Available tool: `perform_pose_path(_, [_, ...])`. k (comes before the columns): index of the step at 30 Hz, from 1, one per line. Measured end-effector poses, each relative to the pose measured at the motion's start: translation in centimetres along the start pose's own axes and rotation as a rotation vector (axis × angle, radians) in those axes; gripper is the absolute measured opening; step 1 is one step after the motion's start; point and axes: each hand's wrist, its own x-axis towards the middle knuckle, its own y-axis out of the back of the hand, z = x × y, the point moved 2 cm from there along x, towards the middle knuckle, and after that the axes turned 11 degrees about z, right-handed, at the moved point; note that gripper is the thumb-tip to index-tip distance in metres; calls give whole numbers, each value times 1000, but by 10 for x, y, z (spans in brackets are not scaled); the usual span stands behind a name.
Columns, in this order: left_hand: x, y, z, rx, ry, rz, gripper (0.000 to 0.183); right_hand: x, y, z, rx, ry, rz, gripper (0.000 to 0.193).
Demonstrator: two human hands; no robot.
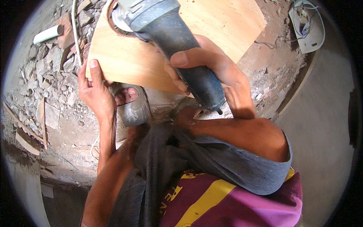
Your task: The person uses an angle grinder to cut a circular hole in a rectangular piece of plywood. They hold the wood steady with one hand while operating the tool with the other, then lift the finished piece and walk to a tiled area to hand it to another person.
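My right hand is wrapped round the dark body of an angle grinder, with the thumb across its top. The grinder's head points to the far left, its disc at a round, dark-edged opening in a light wooden board. Whether the disc touches the wood or is spinning, I cannot tell. At the board's near left corner my left hand pinches the edge, thumb on top and fingers beneath. The board lies slanted above my sandalled foot.
Broken stones and rubble cover the left ground, with a white pipe piece and a pale cable. Wood strips lie nearer. A white panel with wires sits far right, beside smooth grey floor.
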Motion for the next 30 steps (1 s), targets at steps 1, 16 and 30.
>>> perform_pose_path(1, [1,-2,-1,-28,-29,11,51,-2,-2,-1,5,10,21,50])
perform_pose_path(16, [-3,-7,5,-60,28,7,51,-6,-2,-2,-29,-38,46,45])
perform_pose_path(30, [2,-8,3,-47,-15,-28,49,-3,1,-5,-90,21,21,45])
